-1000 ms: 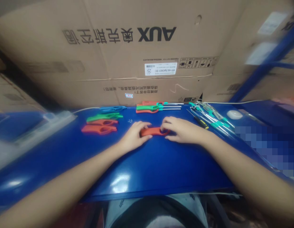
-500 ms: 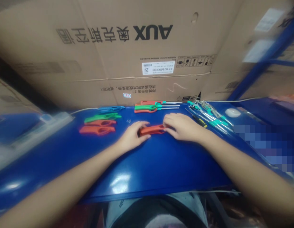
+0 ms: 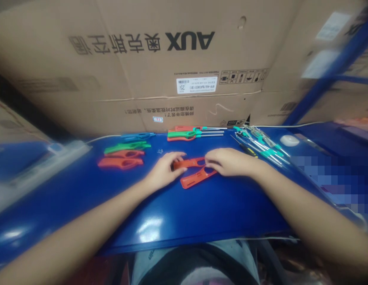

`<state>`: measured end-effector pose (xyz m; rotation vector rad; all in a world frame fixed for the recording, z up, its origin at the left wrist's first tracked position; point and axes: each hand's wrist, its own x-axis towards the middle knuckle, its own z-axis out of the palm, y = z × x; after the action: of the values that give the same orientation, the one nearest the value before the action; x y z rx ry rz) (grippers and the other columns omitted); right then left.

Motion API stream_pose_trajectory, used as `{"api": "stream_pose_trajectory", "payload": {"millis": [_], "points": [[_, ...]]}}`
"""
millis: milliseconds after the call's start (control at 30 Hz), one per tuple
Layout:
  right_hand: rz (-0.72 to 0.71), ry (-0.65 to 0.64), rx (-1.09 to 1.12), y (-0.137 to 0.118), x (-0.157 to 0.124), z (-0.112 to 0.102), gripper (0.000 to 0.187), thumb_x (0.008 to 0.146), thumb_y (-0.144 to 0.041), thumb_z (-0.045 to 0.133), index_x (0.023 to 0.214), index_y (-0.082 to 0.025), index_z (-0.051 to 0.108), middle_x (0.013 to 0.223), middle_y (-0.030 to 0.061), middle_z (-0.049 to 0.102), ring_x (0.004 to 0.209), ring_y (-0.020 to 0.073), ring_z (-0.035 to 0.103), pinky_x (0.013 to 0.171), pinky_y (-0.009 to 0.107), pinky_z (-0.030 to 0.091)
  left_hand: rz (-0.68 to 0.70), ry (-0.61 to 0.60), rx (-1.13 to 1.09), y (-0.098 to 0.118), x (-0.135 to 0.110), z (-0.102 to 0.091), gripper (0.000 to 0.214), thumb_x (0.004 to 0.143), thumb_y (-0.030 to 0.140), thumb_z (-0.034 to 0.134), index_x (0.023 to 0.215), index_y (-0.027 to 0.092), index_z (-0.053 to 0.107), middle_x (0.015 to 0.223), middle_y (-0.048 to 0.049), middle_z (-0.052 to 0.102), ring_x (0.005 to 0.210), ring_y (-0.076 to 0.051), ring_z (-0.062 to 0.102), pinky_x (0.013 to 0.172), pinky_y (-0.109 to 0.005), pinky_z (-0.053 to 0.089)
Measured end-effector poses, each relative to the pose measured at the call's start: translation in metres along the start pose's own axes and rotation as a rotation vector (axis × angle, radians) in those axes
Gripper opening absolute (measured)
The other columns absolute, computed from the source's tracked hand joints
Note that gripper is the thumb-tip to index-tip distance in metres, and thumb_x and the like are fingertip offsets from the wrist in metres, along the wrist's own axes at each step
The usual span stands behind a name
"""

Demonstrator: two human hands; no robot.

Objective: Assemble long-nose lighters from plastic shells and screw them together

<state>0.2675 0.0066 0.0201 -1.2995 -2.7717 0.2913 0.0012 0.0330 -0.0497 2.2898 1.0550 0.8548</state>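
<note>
Two orange plastic handle halves lie between my hands on the blue table (image 3: 201, 209). The far orange half (image 3: 191, 162) is gripped at its left end by my left hand (image 3: 165, 171). The near orange half (image 3: 197, 178) angles toward me, and my right hand (image 3: 228, 161) pinches it at its right end. Both hands rest low on the table with curled fingers.
Orange, green and blue handle shells (image 3: 122, 154) lie in a row at the left. Assembled long-nosed lighters (image 3: 192, 133) sit at the back centre. A heap of metal rods with teal parts (image 3: 262, 144), a screwdriver (image 3: 246, 149) and a white disc (image 3: 289, 140) are at the right. Cardboard boxes (image 3: 172, 59) wall the back.
The single orange handle held between both hands has come apart into two halves; the near half has swung down toward me while the far one stays in my left hand.
</note>
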Motion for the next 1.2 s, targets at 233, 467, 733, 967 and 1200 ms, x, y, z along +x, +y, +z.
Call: {"api": "stream_pose_trajectory", "payload": {"millis": [233, 467, 733, 967, 1200], "points": [[-0.024, -0.014, -0.005, -0.001, 0.001, 0.005, 0.004, 0.091, -0.023, 0.06, 0.089, -0.019, 0.061, 0.095, 0.0041, 0.065, 0.074, 0.0152, 0.055, 0.061, 0.025, 0.033, 0.048, -0.033, 0.046, 0.002, 0.0, -0.001, 0.042, 0.082, 0.033, 0.076, 0.122, 0.024, 0.066, 0.11, -0.0071, 0.072, 0.103, -0.025, 0.064, 0.095, -0.044, 0.052], [-0.101, 0.025, -0.026, -0.003, 0.0, 0.007, 0.013, 0.094, -0.026, 0.06, 0.105, -0.02, 0.06, 0.111, 0.0057, 0.061, 0.08, 0.0159, 0.058, 0.064, 0.026, 0.036, 0.155, 0.005, 0.077, 0.017, -0.003, -0.004, 0.024, 0.091, 0.038, 0.067, 0.109, 0.024, 0.072, 0.11, -0.007, 0.071, 0.106, -0.024, 0.062, 0.098, -0.043, 0.048], [-0.086, 0.016, 0.039, -0.006, 0.005, 0.012, 0.006, 0.095, -0.02, 0.056, 0.096, -0.019, 0.062, 0.095, 0.0039, 0.065, 0.079, 0.0165, 0.058, 0.068, 0.026, 0.038, 0.246, -0.179, 0.302, 0.032, -0.01, -0.007, 0.03, 0.095, 0.03, 0.056, 0.123, 0.025, 0.067, 0.115, -0.0071, 0.069, 0.106, -0.025, 0.062, 0.091, -0.041, 0.044], [-0.11, 0.031, 0.048, -0.007, 0.005, 0.013, 0.007, 0.096, -0.023, 0.057, 0.097, -0.019, 0.063, 0.098, 0.0031, 0.066, 0.079, 0.0159, 0.058, 0.067, 0.026, 0.039, 0.208, -0.27, 0.405, 0.037, -0.006, -0.022, 0.027, 0.1, 0.034, 0.052, 0.119, 0.024, 0.068, 0.112, -0.0062, 0.068, 0.103, -0.023, 0.063, 0.087, -0.038, 0.042], [-0.091, 0.043, 0.059, -0.007, 0.006, 0.014, 0.01, 0.097, -0.022, 0.058, 0.103, -0.02, 0.065, 0.105, 0.0037, 0.069, 0.088, 0.0183, 0.063, 0.07, 0.028, 0.042, 0.249, -0.305, 0.445, 0.031, -0.004, -0.024, 0.024, 0.102, 0.03, 0.052, 0.117, 0.023, 0.069, 0.108, -0.005, 0.069, 0.103, -0.021, 0.064, 0.084, -0.035, 0.041]]}}
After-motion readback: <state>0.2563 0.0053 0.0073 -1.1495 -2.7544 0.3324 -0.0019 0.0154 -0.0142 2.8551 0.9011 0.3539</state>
